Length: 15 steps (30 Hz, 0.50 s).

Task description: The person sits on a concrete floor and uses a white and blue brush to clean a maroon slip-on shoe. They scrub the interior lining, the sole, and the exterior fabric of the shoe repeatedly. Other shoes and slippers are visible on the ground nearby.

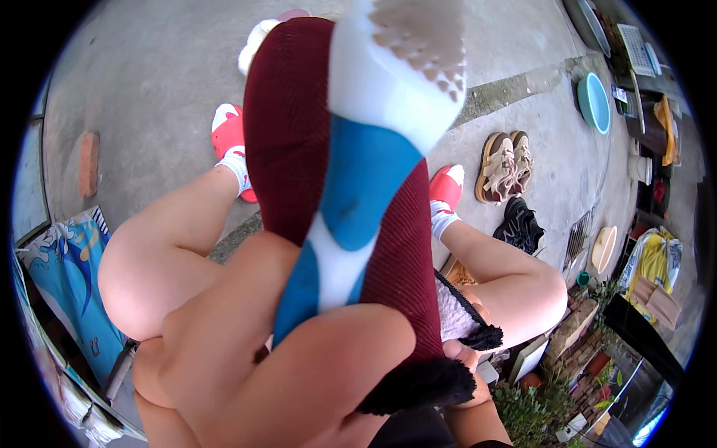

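Close to the camera, my left hand grips the blue and white plastic handle of a scrubbing brush. The brush has beige bristle-like tufts on its head at the top. Behind it lies a burgundy ribbed fabric boot with black fluffy trim, a zip and pale fleece lining, partly hidden by the brush and the hand. My right hand holds the boot by its trimmed opening at the lower right, its fingers partly covered. Whether the brush touches the boot cannot be told.
Beige shoes and black shoes stand right on the concrete floor. Beyond are a turquoise basin and a cream basin. A brick lies left. My bent legs, in red slippers, flank the boot. Plants grow lower right.
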Each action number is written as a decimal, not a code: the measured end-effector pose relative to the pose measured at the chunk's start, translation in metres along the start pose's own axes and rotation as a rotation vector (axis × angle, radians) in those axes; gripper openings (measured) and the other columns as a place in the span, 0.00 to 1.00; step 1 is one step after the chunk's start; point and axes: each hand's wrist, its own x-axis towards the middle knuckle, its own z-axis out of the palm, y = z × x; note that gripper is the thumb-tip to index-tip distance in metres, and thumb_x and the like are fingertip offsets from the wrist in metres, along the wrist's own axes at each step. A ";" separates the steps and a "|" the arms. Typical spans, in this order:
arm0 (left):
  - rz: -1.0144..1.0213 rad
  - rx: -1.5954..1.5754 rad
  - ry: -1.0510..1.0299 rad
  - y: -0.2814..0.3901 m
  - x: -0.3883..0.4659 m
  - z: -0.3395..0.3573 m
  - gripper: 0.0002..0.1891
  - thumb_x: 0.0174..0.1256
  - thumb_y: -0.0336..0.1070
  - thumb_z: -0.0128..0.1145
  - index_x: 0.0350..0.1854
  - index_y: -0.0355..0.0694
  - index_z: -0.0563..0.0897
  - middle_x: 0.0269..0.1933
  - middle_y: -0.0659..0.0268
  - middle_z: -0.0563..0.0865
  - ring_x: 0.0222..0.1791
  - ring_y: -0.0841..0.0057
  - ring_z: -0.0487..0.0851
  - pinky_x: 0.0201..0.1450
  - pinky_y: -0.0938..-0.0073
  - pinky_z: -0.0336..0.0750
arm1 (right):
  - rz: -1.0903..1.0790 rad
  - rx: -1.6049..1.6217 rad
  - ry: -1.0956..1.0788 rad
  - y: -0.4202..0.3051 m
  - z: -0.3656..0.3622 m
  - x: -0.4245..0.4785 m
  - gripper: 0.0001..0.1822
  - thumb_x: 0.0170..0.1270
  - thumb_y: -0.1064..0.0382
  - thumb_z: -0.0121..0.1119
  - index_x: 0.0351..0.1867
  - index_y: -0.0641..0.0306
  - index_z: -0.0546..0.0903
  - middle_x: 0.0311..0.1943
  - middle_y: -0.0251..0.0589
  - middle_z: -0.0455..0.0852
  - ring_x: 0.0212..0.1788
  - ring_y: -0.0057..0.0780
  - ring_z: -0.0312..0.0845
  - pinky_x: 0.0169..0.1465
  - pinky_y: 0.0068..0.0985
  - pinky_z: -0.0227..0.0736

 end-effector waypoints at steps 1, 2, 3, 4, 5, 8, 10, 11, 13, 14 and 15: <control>0.063 -0.046 -0.031 -0.009 0.000 0.001 0.20 0.32 0.40 0.79 0.29 0.44 0.82 0.31 0.64 0.81 0.25 0.76 0.79 0.28 0.80 0.73 | -0.006 -0.022 -0.021 -0.001 -0.001 0.002 0.15 0.40 0.62 0.61 0.22 0.74 0.73 0.26 0.51 0.79 0.30 0.46 0.78 0.41 0.38 0.76; 0.128 -0.094 -0.064 -0.026 -0.004 0.002 0.20 0.33 0.39 0.79 0.29 0.43 0.82 0.31 0.65 0.81 0.23 0.78 0.78 0.27 0.81 0.73 | -0.013 -0.045 -0.039 -0.003 -0.003 0.004 0.15 0.39 0.62 0.61 0.22 0.74 0.73 0.26 0.51 0.79 0.30 0.47 0.79 0.42 0.39 0.76; 0.173 -0.117 -0.080 -0.047 -0.016 0.004 0.19 0.35 0.38 0.78 0.29 0.43 0.81 0.30 0.66 0.81 0.21 0.79 0.77 0.26 0.83 0.72 | -0.019 -0.045 -0.083 0.000 -0.006 0.007 0.15 0.39 0.62 0.61 0.22 0.74 0.73 0.26 0.51 0.79 0.30 0.48 0.79 0.42 0.40 0.77; 0.218 -0.138 -0.095 -0.067 -0.029 0.006 0.18 0.36 0.36 0.78 0.29 0.42 0.80 0.29 0.66 0.81 0.19 0.80 0.76 0.26 0.84 0.72 | -0.044 -0.041 -0.125 0.006 -0.008 0.010 0.15 0.39 0.62 0.61 0.22 0.74 0.73 0.26 0.51 0.79 0.30 0.48 0.79 0.43 0.40 0.77; 0.280 -0.193 -0.124 -0.087 -0.034 0.005 0.18 0.38 0.35 0.78 0.29 0.41 0.79 0.29 0.67 0.81 0.17 0.81 0.75 0.25 0.86 0.72 | -0.045 -0.062 -0.130 0.003 -0.006 0.012 0.15 0.39 0.62 0.61 0.22 0.74 0.73 0.26 0.51 0.79 0.30 0.49 0.79 0.43 0.41 0.78; 0.366 -0.198 -0.162 -0.083 -0.020 0.001 0.17 0.42 0.34 0.76 0.30 0.39 0.79 0.28 0.67 0.80 0.16 0.82 0.75 0.24 0.88 0.71 | -0.058 -0.116 -0.117 -0.011 -0.003 0.010 0.15 0.39 0.62 0.62 0.21 0.74 0.73 0.25 0.52 0.79 0.29 0.50 0.79 0.42 0.41 0.78; 0.350 -0.157 -0.159 -0.070 -0.016 0.000 0.17 0.43 0.34 0.76 0.31 0.38 0.79 0.28 0.67 0.80 0.17 0.82 0.75 0.23 0.87 0.71 | -0.060 -0.113 -0.142 -0.007 -0.006 0.011 0.15 0.39 0.61 0.62 0.21 0.74 0.73 0.25 0.52 0.78 0.29 0.50 0.79 0.41 0.41 0.78; 0.340 -0.161 -0.168 -0.065 -0.013 0.000 0.17 0.43 0.34 0.76 0.31 0.38 0.79 0.28 0.67 0.80 0.17 0.83 0.75 0.23 0.87 0.70 | -0.060 -0.115 -0.152 -0.006 -0.006 0.013 0.16 0.38 0.61 0.62 0.21 0.74 0.73 0.25 0.52 0.78 0.28 0.50 0.79 0.41 0.41 0.78; 0.316 -0.170 -0.165 -0.068 -0.019 0.000 0.17 0.42 0.33 0.76 0.31 0.38 0.79 0.28 0.67 0.80 0.17 0.83 0.76 0.24 0.87 0.71 | -0.063 -0.111 -0.173 -0.002 -0.006 0.015 0.16 0.38 0.61 0.62 0.21 0.74 0.73 0.25 0.52 0.78 0.28 0.50 0.79 0.41 0.41 0.78; 0.303 -0.182 -0.155 -0.077 -0.028 0.001 0.18 0.40 0.33 0.77 0.32 0.39 0.80 0.29 0.67 0.80 0.18 0.83 0.76 0.25 0.87 0.71 | -0.062 -0.111 -0.181 -0.003 -0.006 0.017 0.16 0.38 0.61 0.62 0.21 0.74 0.73 0.25 0.52 0.78 0.28 0.50 0.79 0.40 0.41 0.78; 0.290 -0.186 -0.150 -0.076 -0.029 0.000 0.19 0.40 0.34 0.77 0.32 0.39 0.80 0.29 0.67 0.80 0.18 0.82 0.77 0.25 0.87 0.71 | -0.064 -0.120 -0.173 -0.008 -0.004 0.016 0.16 0.38 0.61 0.62 0.21 0.74 0.73 0.25 0.52 0.78 0.28 0.50 0.79 0.40 0.40 0.78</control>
